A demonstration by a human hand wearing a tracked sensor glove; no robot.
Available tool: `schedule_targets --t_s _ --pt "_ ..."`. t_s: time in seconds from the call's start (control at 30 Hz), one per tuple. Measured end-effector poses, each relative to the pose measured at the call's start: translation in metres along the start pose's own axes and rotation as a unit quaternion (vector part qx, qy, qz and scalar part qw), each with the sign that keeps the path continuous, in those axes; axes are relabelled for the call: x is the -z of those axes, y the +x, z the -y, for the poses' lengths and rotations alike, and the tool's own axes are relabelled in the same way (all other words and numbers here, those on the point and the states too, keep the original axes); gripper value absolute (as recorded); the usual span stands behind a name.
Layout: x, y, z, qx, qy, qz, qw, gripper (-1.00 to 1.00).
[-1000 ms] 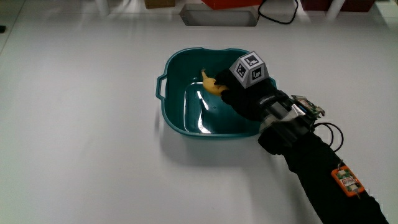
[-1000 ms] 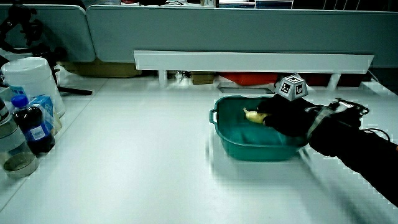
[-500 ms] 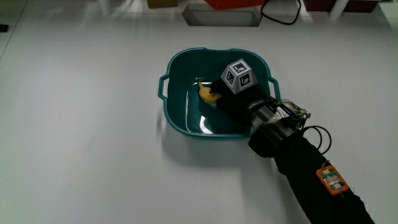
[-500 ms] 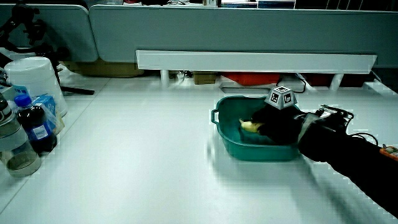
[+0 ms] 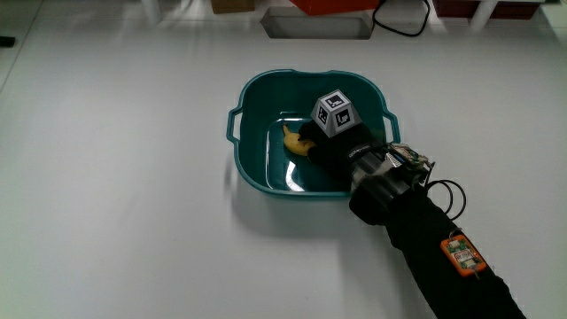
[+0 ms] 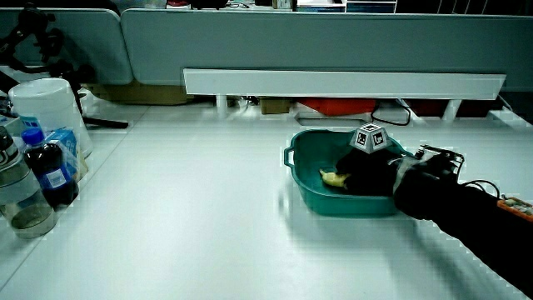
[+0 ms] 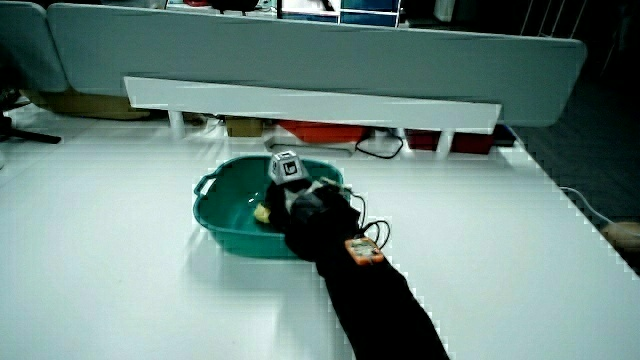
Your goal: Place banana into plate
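Observation:
A teal basin-like plate (image 5: 252,97) with small handles stands mid-table, seen also in both side views (image 6: 301,171) (image 7: 225,235). Inside it lies a yellow banana (image 5: 293,142), low near the basin floor (image 6: 335,177) (image 7: 263,213). The gloved hand (image 5: 330,144) reaches over the basin's rim nearest the person, its fingers curled around the banana's end. The patterned cube (image 5: 334,112) on its back faces upward. The forearm (image 5: 416,239) stretches back toward the person.
A white tub (image 6: 46,104), a dark bottle with a blue cap (image 6: 48,171) and a clear jar (image 6: 21,204) stand at the table's edge in a side view. A low white partition (image 6: 341,82) runs along the table. A black cable (image 5: 399,18) lies near a grey tray (image 5: 314,22).
The hand has sunk lower into the basin with the banana, which moved from near the rim down toward the basin floor.

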State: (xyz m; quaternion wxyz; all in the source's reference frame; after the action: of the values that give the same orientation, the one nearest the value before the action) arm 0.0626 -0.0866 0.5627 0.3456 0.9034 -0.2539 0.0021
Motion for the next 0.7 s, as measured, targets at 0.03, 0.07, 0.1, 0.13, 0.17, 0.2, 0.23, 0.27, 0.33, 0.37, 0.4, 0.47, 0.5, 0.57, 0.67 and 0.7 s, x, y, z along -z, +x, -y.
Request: schedule_targets --t_s 0.03,0.07,0.1,0.13,0.17,0.2,0.23,0.27,0.33,0.37,0.4,0.47,0.5,0.57,0.67,0.7 --pt "0.0002 0.0002 0.0001 0.003 0.003 0.001 1.0000 0.00" --pt "0.0009 0.0007 -0.0005 0.006 -0.005 0.001 1.0000 0.00" --pt "-0.0004 0.0006 0.0009 0.006 -0.002 -0.002 1.0000 -0.05" --pt "0.0026 0.0020 -0.0021 0.010 -0.016 -0.004 0.9998 -0.11" --pt "0.0025 0.0020 -0.0025 0.011 -0.022 -0.009 0.9997 -0.16" --pt "0.0025 0.0020 -0.0025 0.010 -0.025 -0.012 0.9996 -0.21" --pt "0.0040 0.0026 -0.0040 0.013 -0.031 -0.013 0.9993 -0.26" --pt "0.0029 0.0021 -0.0028 0.017 -0.037 -0.016 0.9990 -0.32" --pt "0.0044 0.0024 -0.0034 0.021 -0.047 -0.022 0.9984 -0.42" --pt "0.0058 0.0031 -0.0043 0.022 -0.047 -0.021 0.9984 -0.47" --pt "0.0043 0.0026 -0.0021 0.023 -0.042 -0.020 0.9987 -0.53" --pt "0.0057 0.0040 -0.0027 0.026 -0.040 -0.021 0.9986 -0.63" --pt "0.0062 0.0044 -0.0029 0.023 -0.045 -0.021 0.9985 -0.68" --pt "0.0050 0.0047 -0.0013 0.024 -0.039 -0.027 0.9986 -0.79" --pt "0.0030 0.0051 0.0007 0.026 -0.035 -0.026 0.9987 -0.95" --pt "-0.0005 0.0035 0.0032 0.019 -0.032 -0.026 0.9990 -1.00"
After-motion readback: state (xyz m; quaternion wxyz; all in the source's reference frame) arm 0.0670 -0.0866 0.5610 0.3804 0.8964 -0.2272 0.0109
